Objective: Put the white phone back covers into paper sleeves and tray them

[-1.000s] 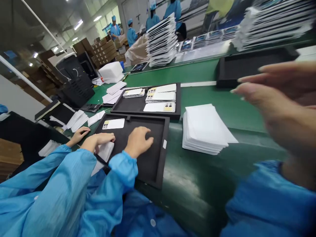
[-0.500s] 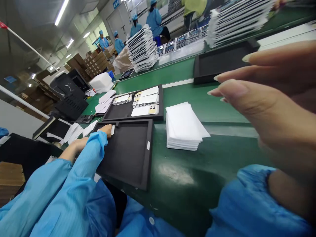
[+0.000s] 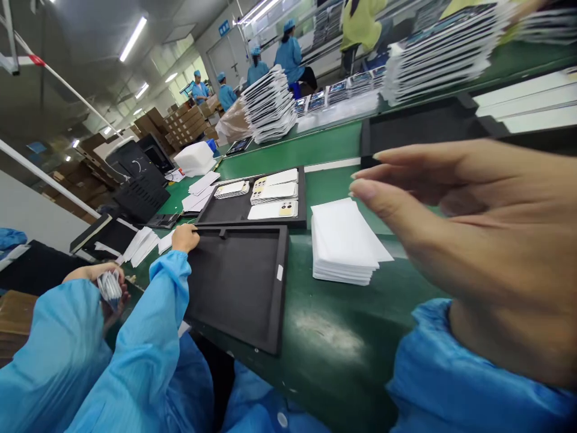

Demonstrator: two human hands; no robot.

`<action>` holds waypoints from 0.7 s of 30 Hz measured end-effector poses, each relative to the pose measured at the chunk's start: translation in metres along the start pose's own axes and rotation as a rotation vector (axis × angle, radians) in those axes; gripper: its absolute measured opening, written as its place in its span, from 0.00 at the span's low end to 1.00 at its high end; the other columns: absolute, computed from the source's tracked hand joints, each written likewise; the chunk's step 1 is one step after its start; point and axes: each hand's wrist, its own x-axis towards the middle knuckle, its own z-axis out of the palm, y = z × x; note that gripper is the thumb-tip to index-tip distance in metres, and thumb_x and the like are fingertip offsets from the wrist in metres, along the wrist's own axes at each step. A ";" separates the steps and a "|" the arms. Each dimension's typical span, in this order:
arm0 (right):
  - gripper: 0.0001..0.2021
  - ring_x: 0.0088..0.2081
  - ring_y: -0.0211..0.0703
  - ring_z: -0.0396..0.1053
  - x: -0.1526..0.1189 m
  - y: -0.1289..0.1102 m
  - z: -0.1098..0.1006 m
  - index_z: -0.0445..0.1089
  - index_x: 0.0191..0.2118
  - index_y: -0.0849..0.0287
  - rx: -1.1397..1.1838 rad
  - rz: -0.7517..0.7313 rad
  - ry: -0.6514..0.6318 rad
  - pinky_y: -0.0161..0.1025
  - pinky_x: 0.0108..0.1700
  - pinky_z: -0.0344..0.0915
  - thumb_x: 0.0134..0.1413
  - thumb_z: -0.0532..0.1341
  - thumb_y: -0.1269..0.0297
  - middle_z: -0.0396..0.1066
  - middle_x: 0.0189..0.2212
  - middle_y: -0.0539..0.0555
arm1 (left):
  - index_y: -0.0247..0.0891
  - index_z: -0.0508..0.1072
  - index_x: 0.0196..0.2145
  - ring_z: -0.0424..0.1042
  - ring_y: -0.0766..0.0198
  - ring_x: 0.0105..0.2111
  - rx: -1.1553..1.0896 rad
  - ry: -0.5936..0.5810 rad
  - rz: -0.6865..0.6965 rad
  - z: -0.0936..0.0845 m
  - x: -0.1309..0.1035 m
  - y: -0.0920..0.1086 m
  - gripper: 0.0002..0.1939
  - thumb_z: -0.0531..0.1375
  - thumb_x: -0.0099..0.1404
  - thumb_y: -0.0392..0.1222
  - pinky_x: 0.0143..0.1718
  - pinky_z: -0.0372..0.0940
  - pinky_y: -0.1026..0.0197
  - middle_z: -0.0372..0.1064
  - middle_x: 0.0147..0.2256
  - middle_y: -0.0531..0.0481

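Observation:
My right hand [image 3: 469,240] is raised close to the camera on the right. Its fingers are bent and point left, the thumb below them. I see nothing between thumb and fingers, and they look slightly apart. Nearest to it in the picture is a stack of white paper sheets or sleeves [image 3: 345,240] on the green table [image 3: 333,349]. My left hand is out of view. At the left, a co-worker's hand [image 3: 186,237] rests at the corner of a black tray [image 3: 283,282]. That person's other hand [image 3: 94,273] holds several thin whitish pieces [image 3: 109,285].
A second black tray [image 3: 301,198] holds white phone-back-like panels [image 3: 274,186]. Another dark tray [image 3: 419,126] lies behind my right hand. Tall stacks of white trays [image 3: 270,105] stand across the table. A black machine [image 3: 139,168] and cartons [image 3: 184,123] are further left.
The view has shifted slightly. My right hand has come lower and further left, its thumb nearer the fingertips. The co-worker's hand has left the tray's inside with a small white piece no longer visible.

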 end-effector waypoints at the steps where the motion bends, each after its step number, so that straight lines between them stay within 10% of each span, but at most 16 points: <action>1: 0.13 0.34 0.46 0.74 0.002 0.003 0.007 0.75 0.42 0.62 -0.008 -0.015 0.006 0.41 0.31 0.71 0.52 0.67 0.61 0.76 0.33 0.55 | 0.34 0.79 0.33 0.73 0.51 0.45 -0.088 0.055 0.001 -0.007 -0.004 0.003 0.15 0.55 0.50 0.29 0.53 0.66 0.53 0.77 0.35 0.43; 5: 0.21 0.42 0.51 0.75 0.001 0.020 0.047 0.75 0.44 0.61 0.115 -0.071 -0.335 0.48 0.44 0.74 0.43 0.71 0.57 0.77 0.41 0.56 | 0.35 0.74 0.27 0.73 0.62 0.29 -0.492 0.133 0.043 -0.025 -0.035 0.026 0.11 0.54 0.47 0.31 0.36 0.71 0.59 0.72 0.25 0.51; 12: 0.43 0.58 0.56 0.65 -0.019 0.027 0.087 0.64 0.60 0.57 0.538 0.268 -1.164 0.52 0.59 0.63 0.35 0.74 0.50 0.67 0.57 0.60 | 0.37 0.66 0.18 0.71 0.69 0.24 -1.877 -0.267 0.189 -0.032 -0.098 0.080 0.10 0.63 0.41 0.27 0.32 0.71 0.62 0.67 0.21 0.58; 21: 0.46 0.60 0.54 0.62 -0.012 0.034 0.071 0.61 0.61 0.59 0.838 0.502 -1.214 0.52 0.61 0.57 0.34 0.76 0.54 0.65 0.58 0.63 | 0.37 0.68 0.17 0.71 0.67 0.22 -1.807 -0.351 0.453 -0.036 -0.091 0.108 0.18 0.74 0.44 0.44 0.31 0.73 0.58 0.65 0.18 0.56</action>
